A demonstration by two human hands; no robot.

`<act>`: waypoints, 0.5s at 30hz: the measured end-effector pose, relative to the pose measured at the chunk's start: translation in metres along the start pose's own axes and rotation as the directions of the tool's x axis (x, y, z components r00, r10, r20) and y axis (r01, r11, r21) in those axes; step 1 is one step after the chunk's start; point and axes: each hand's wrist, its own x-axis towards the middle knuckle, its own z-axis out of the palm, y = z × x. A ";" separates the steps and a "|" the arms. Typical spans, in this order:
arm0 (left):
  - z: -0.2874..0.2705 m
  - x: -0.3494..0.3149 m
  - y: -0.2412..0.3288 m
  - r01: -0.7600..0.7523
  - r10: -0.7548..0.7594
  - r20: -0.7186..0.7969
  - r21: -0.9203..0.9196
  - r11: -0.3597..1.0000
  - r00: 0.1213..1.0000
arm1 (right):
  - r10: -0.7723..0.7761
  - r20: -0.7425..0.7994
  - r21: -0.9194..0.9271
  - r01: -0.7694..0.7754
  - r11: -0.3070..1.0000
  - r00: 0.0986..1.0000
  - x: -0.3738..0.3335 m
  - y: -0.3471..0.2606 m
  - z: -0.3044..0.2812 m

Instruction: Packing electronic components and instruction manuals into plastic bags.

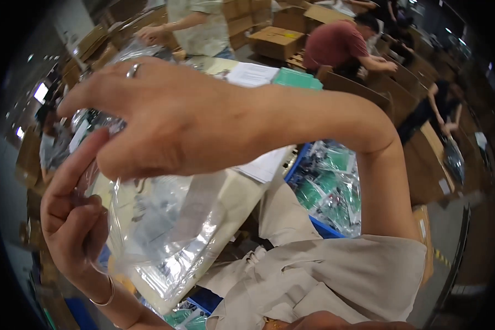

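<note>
A clear plastic bag [165, 225] with small dark and pale parts inside hangs close in front of the camera. My left hand [74, 212] pinches the bag's upper left edge between thumb and fingers; a thin bangle sits on that wrist. My right hand [165, 118], with a ring on one finger, reaches across from the right and grips the top of the bag, its fingers curled over the crinkled plastic. My right forearm bends back down to a beige sleeve at the lower right.
A blue bin [327, 190] full of bagged green items stands below right. Papers [250, 74] and a green packet [297, 80] lie on a pale table behind. Other people work among cardboard boxes [278, 41] at the back and right.
</note>
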 end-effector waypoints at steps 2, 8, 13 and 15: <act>0.028 0.024 -0.006 -0.115 0.130 0.223 -0.078 0.990 0.966 | 0.324 0.373 0.049 -0.367 0.929 0.869 -0.011 -0.015 -0.053; 0.104 0.051 -0.036 -0.136 0.158 0.386 -0.083 0.987 0.909 | 0.670 0.442 -0.076 -0.720 0.690 0.596 -0.074 -0.051 -0.155; 0.114 0.067 -0.087 0.084 -0.027 0.502 -0.091 0.992 0.864 | 0.882 0.413 -0.140 -0.941 0.307 0.227 -0.152 -0.086 -0.226; 0.116 0.070 -0.114 0.164 -0.102 0.545 -0.066 0.984 0.832 | 0.916 0.384 -0.108 -0.979 0.173 0.119 -0.188 -0.096 -0.242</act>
